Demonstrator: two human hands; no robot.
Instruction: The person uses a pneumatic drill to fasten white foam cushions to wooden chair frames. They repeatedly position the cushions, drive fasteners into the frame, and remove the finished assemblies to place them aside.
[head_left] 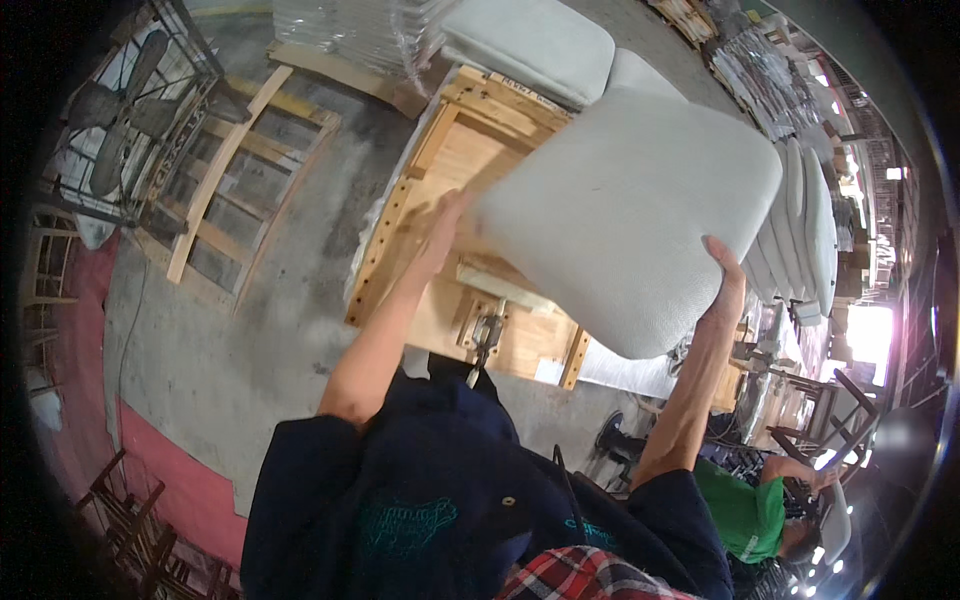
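A pale grey padded chair seat (640, 210) is held tilted above a wooden workbench frame. My right hand (728, 285) grips its right edge, thumb on top and the other fingers hidden beneath. At the seat's left edge is my left hand (448, 228), its fingers blurred and partly hidden as they close on the rim. Below, the wooden frame (395, 250) has a row of holes along its side rail. A metal clamp (487, 330) is mounted at its near side, close to my body.
More padded seats (530, 45) lie at the far end of the bench; others stand stacked (800, 220) at right. A wooden pallet (230, 210) and a large fan (125, 120) are to the left. A person in a green shirt (740, 510) works at lower right, holding a chair.
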